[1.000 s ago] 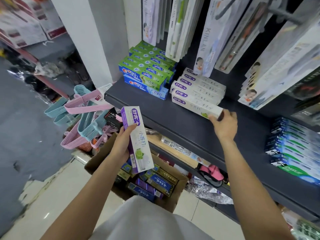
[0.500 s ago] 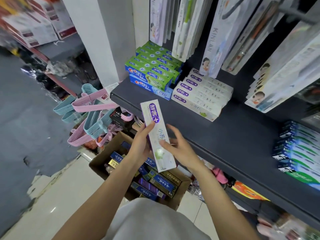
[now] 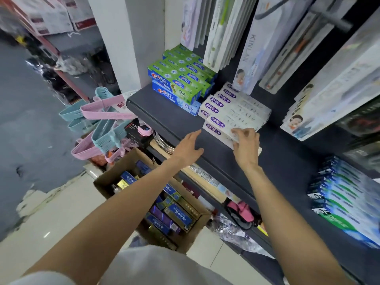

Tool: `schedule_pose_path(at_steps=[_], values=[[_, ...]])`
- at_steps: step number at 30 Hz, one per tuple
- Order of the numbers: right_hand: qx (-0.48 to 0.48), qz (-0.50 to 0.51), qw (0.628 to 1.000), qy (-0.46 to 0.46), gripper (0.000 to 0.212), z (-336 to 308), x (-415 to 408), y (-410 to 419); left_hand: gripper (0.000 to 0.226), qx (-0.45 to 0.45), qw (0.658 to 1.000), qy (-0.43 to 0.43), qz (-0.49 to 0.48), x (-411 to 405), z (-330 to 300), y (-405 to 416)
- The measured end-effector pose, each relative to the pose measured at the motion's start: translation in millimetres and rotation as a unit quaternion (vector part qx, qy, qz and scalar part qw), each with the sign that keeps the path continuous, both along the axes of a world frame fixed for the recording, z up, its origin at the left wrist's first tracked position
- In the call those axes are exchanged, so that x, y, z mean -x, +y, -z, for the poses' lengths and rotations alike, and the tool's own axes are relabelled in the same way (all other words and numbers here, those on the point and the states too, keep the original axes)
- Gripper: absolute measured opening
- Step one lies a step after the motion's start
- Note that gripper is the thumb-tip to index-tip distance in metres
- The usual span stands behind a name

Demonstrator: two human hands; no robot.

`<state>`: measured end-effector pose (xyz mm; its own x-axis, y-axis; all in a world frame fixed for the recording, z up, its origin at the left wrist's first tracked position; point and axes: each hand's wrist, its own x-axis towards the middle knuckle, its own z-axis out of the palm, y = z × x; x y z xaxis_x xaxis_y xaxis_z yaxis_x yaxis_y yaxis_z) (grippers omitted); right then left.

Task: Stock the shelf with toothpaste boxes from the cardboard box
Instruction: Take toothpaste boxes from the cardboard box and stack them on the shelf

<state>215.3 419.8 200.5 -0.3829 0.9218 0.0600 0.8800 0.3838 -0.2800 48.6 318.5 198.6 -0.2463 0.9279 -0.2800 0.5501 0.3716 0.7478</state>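
Pink and blue hangers [image 3: 98,124] off to the far left, cardboard box [image 3: 107,182] on the floor below, plenty of toothpaste boxes inside. Left hand [image 3: 188,148] reaching over the shelf [image 3: 170,122] front lip, fingers straight, holding nothing. Bare dark shelf just ahead of it. Right hand [image 3: 245,147] curled over the front white toothpaste box [image 3: 221,134], gripping it in the white stack beside the green Crest boxes [image 3: 176,79]. Open shelf room further right, then blue boxes [image 3: 345,202].

"Crest" on green toothpaste boxes [image 3: 164,76]; "KINLAN" on toothbrush pack [image 3: 249,48].
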Motion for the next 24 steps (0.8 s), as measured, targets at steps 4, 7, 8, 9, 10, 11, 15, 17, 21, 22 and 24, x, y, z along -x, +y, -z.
schedule_pose_path(at_steps=[4, 7, 8, 9, 10, 11, 15, 17, 21, 22, 24], values=[[-0.046, 0.009, 0.997, -0.068, 0.035, 7, 8, 2, 0.075, 0.046, 0.999, -0.019, -0.001, -18, 10, 24], [-0.086, -0.003, 0.992, -0.093, 0.032, 12, 10, 3, 0.079, 0.056, 0.997, -0.023, -0.038, -23, 6, 33], [-0.085, -0.006, 0.992, -0.091, 0.031, 11, 10, 3, 0.078, 0.045, 0.997, -0.034, -0.046, -21, 7, 32], [-0.083, -0.004, 0.993, -0.084, 0.031, 11, 11, 2, 0.076, 0.029, 0.997, -0.053, -0.057, -19, 7, 28], [-0.078, 0.002, 0.994, -0.077, 0.033, 10, 10, 0, 0.072, 0.008, 0.995, -0.074, -0.069, -16, 9, 21], [-0.071, 0.005, 0.995, -0.069, 0.038, 11, 9, -4, 0.066, -0.006, 0.992, -0.095, -0.083, -12, 10, 9], [-0.043, -0.006, 0.995, -0.088, 0.063, 27, 10, -25, 0.039, -0.026, 0.974, -0.173, -0.145, 8, 23, -63], [-0.031, 0.003, 0.992, -0.125, 0.068, 31, 20, -27, 0.037, -0.002, 0.97, -0.184, -0.157, 24, 36, -97], [0.02, 0.019, 0.988, -0.149, 0.069, 29, 46, -24, 0.04, 0.04, 0.975, -0.166, -0.145, 60, 63, -141], [0.029, 0.02, 0.988, -0.148, 0.069, 27, 54, -26, 0.04, 0.042, 0.979, -0.148, -0.133, 70, 69, -148], [-0.005, 0.04, 0.988, -0.147, 0.071, 25, 70, -40, 0.041, 0.06, 0.986, -0.115, -0.104, 87, 81, -164]])
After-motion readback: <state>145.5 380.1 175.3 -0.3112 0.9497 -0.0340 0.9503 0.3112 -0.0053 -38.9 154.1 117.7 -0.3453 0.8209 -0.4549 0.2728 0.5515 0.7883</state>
